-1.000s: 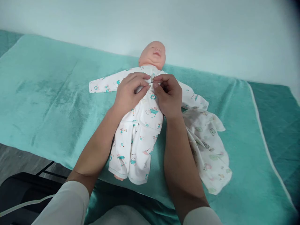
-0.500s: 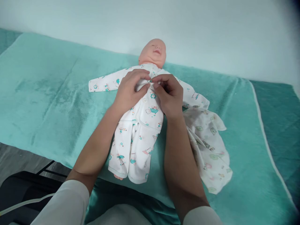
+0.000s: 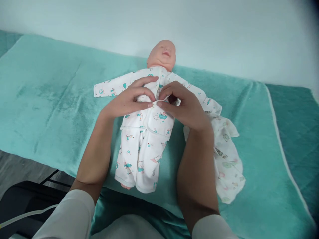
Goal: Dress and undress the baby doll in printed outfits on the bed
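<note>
The doll (image 3: pixel 161 54) lies face up on the sheet (image 3: pixel 62 86), its shirt (image 3: pixel 159 121) about its torso and arms, its trousers (image 3: pixel 149 156) below; the right hand (image 3: pixel 186 106) pinches the shirt's raised front edge between thumb and fingers; the left hand (image 3: pixel 132 99) touches the shirt just beside it, thumb and forefinger near each other, though I cannot tell whether they grip fabric; a printed cloth (image 3: pixel 229 162) lies beside the right forearm, partly hidden by it.
</note>
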The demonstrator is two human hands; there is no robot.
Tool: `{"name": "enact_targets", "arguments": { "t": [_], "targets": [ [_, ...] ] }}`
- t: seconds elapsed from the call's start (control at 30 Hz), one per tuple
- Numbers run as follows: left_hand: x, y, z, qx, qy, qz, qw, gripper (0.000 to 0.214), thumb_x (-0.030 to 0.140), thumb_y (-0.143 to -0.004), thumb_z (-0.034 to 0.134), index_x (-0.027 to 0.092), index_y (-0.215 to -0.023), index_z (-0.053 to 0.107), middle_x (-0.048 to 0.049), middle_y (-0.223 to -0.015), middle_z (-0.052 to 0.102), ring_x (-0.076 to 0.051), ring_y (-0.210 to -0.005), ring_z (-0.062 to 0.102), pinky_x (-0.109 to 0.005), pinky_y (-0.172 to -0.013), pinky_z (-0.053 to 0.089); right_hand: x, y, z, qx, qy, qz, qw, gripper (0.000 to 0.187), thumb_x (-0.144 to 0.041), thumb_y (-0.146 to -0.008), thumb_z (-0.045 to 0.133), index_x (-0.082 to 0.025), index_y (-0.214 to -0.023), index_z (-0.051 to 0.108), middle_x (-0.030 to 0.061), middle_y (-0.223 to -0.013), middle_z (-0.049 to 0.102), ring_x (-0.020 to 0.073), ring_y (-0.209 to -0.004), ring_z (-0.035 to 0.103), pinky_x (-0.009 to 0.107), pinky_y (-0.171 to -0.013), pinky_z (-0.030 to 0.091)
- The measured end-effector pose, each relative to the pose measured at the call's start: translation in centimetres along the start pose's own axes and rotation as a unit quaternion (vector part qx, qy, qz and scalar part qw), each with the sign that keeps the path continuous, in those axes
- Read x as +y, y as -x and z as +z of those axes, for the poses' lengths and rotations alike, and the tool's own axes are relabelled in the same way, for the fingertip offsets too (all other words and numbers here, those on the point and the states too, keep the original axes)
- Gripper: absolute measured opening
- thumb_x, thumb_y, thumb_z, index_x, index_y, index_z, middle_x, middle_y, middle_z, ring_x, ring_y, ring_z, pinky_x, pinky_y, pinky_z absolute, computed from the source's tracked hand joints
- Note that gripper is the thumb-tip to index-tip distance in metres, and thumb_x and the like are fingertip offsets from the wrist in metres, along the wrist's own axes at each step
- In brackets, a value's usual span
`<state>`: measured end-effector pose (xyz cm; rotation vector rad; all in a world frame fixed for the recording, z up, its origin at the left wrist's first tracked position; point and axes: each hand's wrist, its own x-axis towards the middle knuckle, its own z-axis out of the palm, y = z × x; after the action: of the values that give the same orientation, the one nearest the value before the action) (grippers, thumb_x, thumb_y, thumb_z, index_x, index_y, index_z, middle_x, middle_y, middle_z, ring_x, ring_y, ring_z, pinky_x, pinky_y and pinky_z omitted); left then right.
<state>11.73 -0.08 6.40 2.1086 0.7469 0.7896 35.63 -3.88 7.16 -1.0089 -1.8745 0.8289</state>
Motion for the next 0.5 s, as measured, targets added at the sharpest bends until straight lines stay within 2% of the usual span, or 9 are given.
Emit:
{"name": "enact_targets", "arguments": {
  "t": [0.07, 0.17, 0.33, 0.4, 0.5],
  "targets": [
    [-0.1, 0.0, -0.1, -0.009, -0.004, 0.003, 1.0, 0.039, 0.069, -0.092, 0.065, 0.033, -0.102, 0.075, 0.0041, -0.165, 0.046, -0.034, -0.16, 0.036, -0.059, -0.128, 0.042, -0.8, 0.2, -0.3, -0.037, 0.014, 0.034, 0.999, 0.014, -0.032, -0.088, 0.075, -0.022, -0.095, 0.069, 0.0021, -0.098, 0.066, 0.015, -0.077, 0.05, 0.031, -0.07, 0.042],
    [-0.2, 0.0, -0.1, -0.007, 0.007, 0.001, 1.0, 0.04, 0.071, -0.09, 0.067, 0.032, -0.098, 0.075, 0.0043, -0.164, 0.046, -0.035, -0.16, 0.035, -0.059, -0.123, 0.048, -1.5, 0.3, -0.3, -0.049, 0.04, 0.067, 0.996, 0.013, -0.028, -0.085, 0.074, -0.021, -0.096, 0.07, 0.001, -0.097, 0.068, 0.0143, -0.075, 0.049, 0.03, -0.07, 0.041],
    [0.3, -0.1, -0.1, 0.003, 0.036, -0.022, 0.999, 0.04, 0.068, -0.081, 0.079, 0.029, -0.086, 0.072, 0.0041, -0.161, 0.05, -0.039, -0.156, 0.041, -0.056, -0.105, 0.061, -1.5, 0.3, 0.3, -0.034, 0.045, 0.07, 0.996, 0.013, -0.026, -0.084, 0.073, -0.02, -0.095, 0.072, 0.0008, -0.098, 0.069, 0.0131, -0.072, 0.047, 0.029, -0.069, 0.039],
    [0.6, -0.1, -0.1, 0.016, 0.043, -0.033, 0.998, 0.039, 0.063, -0.078, 0.084, 0.026, -0.08, 0.07, 0.0032, -0.157, 0.054, -0.039, -0.155, 0.042, -0.056, -0.104, 0.062, -1.4, 0.2, 0.4, -0.037, 0.039, 0.067, 0.996, 0.014, -0.025, -0.083, 0.073, -0.02, -0.097, 0.073, 0.0007, -0.099, 0.069, 0.0128, -0.072, 0.047, 0.029, -0.069, 0.039],
    [0.8, 0.0, 0.0, 0.009, 0.022, -0.029, 0.999, 0.032, 0.055, -0.083, 0.083, 0.026, -0.079, 0.069, 0.0039, -0.159, 0.051, -0.038, -0.158, 0.037, -0.056, -0.105, 0.061, -1.2, 0.2, 0.4, -0.04, 0.028, 0.059, 0.997, 0.016, -0.023, -0.081, 0.073, -0.021, -0.097, 0.074, 0.0003, -0.096, 0.068, 0.0127, -0.073, 0.047, 0.028, -0.069, 0.038]
  ]
}}
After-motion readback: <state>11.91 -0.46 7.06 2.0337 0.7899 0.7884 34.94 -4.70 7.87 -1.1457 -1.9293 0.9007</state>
